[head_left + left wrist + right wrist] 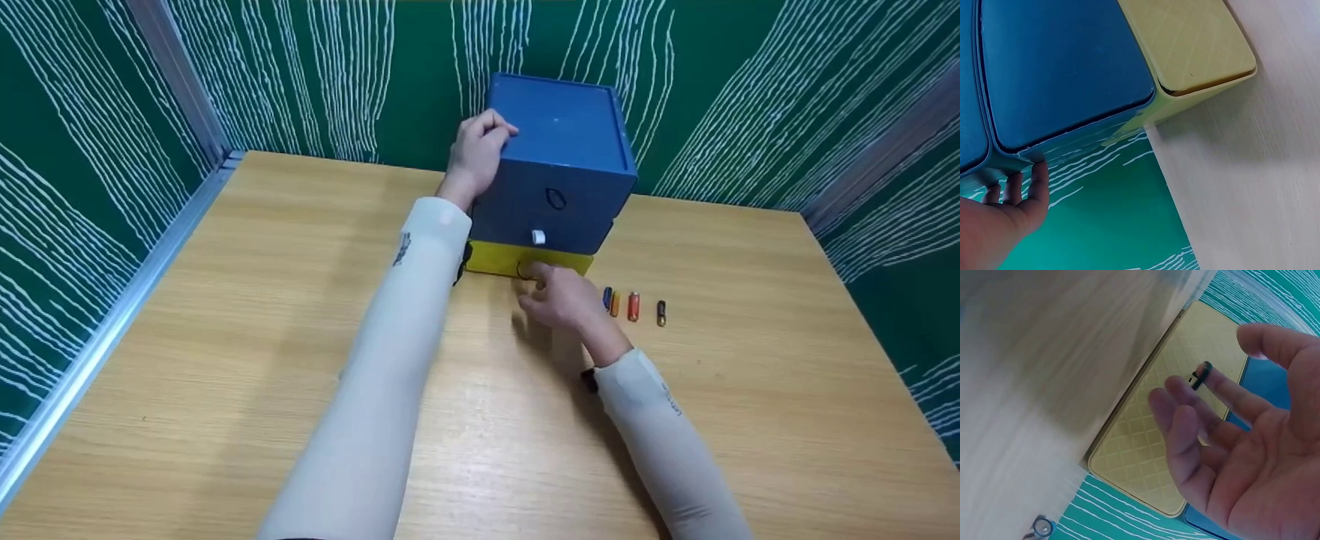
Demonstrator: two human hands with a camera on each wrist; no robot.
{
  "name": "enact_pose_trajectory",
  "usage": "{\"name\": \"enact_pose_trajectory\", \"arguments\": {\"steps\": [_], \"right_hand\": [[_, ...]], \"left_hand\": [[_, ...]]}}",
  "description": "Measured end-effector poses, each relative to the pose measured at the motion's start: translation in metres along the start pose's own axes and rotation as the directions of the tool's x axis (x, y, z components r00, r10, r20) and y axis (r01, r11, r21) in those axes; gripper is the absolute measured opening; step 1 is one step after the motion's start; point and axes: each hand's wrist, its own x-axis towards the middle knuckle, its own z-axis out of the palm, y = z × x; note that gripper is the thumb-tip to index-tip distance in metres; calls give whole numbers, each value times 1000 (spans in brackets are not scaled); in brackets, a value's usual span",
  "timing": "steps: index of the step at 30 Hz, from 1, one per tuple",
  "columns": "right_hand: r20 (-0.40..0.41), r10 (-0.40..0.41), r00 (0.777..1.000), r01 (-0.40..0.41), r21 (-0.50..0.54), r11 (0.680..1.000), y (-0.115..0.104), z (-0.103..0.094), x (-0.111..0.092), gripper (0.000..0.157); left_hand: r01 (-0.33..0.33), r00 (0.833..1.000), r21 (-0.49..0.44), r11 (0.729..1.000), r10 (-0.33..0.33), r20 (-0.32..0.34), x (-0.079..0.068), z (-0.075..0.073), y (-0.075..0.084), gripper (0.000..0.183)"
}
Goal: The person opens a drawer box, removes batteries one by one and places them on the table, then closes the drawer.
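A blue drawer box (559, 124) stands on top of a yellow drawer (491, 259). My left hand (478, 146) rests at the blue box's upper left edge; in the left wrist view its fingers (1039, 183) press against the box's side. At the yellow drawer's front is my right hand (562, 296). Its index finger hooks a small black loop (1203, 374) on that quilted front, while its other fingers bend loosely and the thumb stands away. The blue front bears another black loop (555, 199) and a white knob (538, 237).
Several batteries lie just right of my right hand: a blue one (607, 298), an orange one (615, 304), a red one (634, 307) and a dark one (661, 313). The wooden table (225, 360) meets green, white-streaked walls (420, 82) close behind the box.
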Motion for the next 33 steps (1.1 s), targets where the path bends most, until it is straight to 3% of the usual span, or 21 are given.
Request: {"name": "enact_pose_trajectory", "arguments": {"steps": [6,20,28,33], "right_hand": [[11,20,1000,-19,-36,999,-3,-1,-4,45],[27,-46,999,49,-138,989,-3,-4,-13,51],[89,-57,994,63,-70,996,-8,-9,-21,36],[140,-71,988,83,-77,994,-14,-14,-30,37]], "left_hand": [[7,1000,-6,1000,-7,-1,1,-1,-1,22],[-14,1000,-30,999,14,-7,-1,1,0,23],[-5,1000,-30,1000,6,4,-1,2,0,22],[-3,1000,-40,999,3,5,-1,1,1,22]]}}
